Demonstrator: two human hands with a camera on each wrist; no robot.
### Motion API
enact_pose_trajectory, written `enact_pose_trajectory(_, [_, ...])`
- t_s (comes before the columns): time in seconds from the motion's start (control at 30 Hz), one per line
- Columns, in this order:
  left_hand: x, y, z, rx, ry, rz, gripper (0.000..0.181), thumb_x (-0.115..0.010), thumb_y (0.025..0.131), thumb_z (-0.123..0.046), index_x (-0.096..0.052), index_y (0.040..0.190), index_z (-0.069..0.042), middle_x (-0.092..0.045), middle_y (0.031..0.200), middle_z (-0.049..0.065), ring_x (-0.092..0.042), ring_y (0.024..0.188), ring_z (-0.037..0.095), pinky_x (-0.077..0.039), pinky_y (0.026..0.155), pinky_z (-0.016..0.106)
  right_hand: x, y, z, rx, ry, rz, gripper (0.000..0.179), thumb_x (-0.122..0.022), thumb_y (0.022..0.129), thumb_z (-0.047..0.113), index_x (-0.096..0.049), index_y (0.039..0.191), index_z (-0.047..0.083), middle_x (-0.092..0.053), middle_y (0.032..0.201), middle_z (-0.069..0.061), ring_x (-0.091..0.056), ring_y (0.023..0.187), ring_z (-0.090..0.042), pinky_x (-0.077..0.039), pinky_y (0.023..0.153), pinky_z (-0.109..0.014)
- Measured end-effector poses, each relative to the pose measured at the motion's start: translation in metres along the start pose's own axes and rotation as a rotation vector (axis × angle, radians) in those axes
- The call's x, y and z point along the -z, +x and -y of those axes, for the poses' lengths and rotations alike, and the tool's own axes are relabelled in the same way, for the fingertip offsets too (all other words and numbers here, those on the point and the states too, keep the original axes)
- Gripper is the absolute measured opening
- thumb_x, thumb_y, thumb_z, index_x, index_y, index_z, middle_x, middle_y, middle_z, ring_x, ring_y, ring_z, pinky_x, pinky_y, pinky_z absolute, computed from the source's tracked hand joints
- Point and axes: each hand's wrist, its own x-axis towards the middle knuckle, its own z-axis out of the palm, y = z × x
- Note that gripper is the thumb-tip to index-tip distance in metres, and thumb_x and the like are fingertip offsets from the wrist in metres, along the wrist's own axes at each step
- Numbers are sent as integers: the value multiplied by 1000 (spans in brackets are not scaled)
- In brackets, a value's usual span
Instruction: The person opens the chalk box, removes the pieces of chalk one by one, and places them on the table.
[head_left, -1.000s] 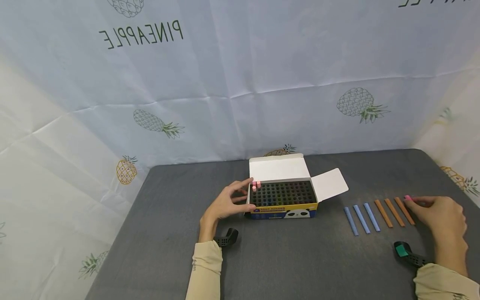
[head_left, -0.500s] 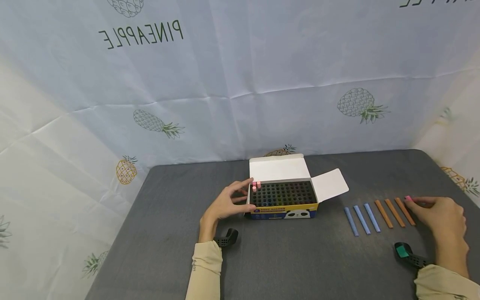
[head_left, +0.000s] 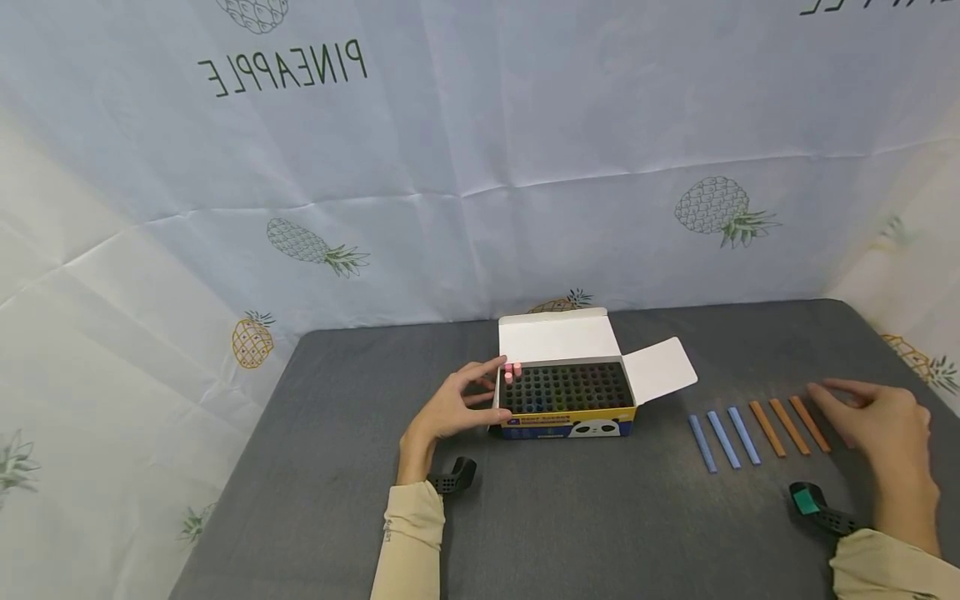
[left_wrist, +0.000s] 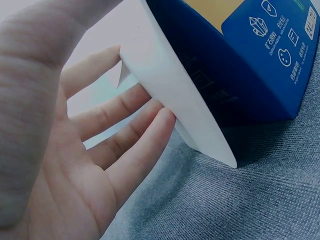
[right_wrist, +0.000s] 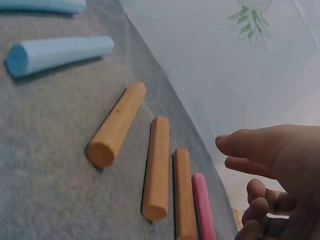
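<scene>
Pale cloth printed with pineapples makes the backdrop (head_left: 450, 125) behind a grey table (head_left: 562, 517). At left, the left hand (head_left: 450, 404) grips the left end of a blue and yellow box (head_left: 566, 423), thumb at the near corner and index finger at the far one; in the left wrist view, fingers touch a white end flap (left_wrist: 175, 95). Inside, a black insert (head_left: 570, 388) has rows of round holes, with three pink sticks (head_left: 517, 368) standing in its far left corner. White lid (head_left: 558, 336) and right flap (head_left: 660, 369) are folded outward. Farther right lie three blue sticks (head_left: 723, 439), then three orange sticks (head_left: 790, 426). Beyond them, the right wrist view shows one pink stick (right_wrist: 203, 207) lying on the table, just beside the rightmost orange one. Near it, apart from the left hand, the right hand (head_left: 888, 421) holds nothing, its thumb and index fingertips slightly parted.
</scene>
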Motion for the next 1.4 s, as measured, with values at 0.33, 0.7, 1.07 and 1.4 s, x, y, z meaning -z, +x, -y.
enact_pose_trajectory(0.33, [1,0,2,-16,6,2,81,-82,89,-33,-42,158,-20,-52,129,16,-54,122,26,-55,111,42,-5,4,15,30,140,50,62,-56,103,39,-56,135,-14,-69,69,-19,-40,125,-62,-14,119,-78])
enact_pose_trajectory(0.7, [1,0,2,-21,3,4,80,-81,89,-32,-42,158,-19,-53,126,16,-55,120,26,-55,112,43,-11,-2,37,202,127,61,60,-62,100,46,-65,134,-3,-68,77,1,-39,45,-14,-34,45,-33])
enact_pose_trajectory(1.07, [1,1,2,-20,9,9,82,-82,88,-36,-42,158,-20,-52,129,16,-54,122,26,-55,112,41,-1,-10,62,234,294,95,51,-67,97,48,-70,133,12,-52,65,20,-39,52,-10,-32,46,-32])
enact_pose_trajectory(1.4, [1,0,1,-13,21,3,82,-82,88,-38,-43,158,-22,-51,138,15,-54,124,29,-55,111,44,4,-27,90,333,499,125,32,-71,98,30,-72,129,26,-51,71,17,-35,55,-12,-30,49,-34])
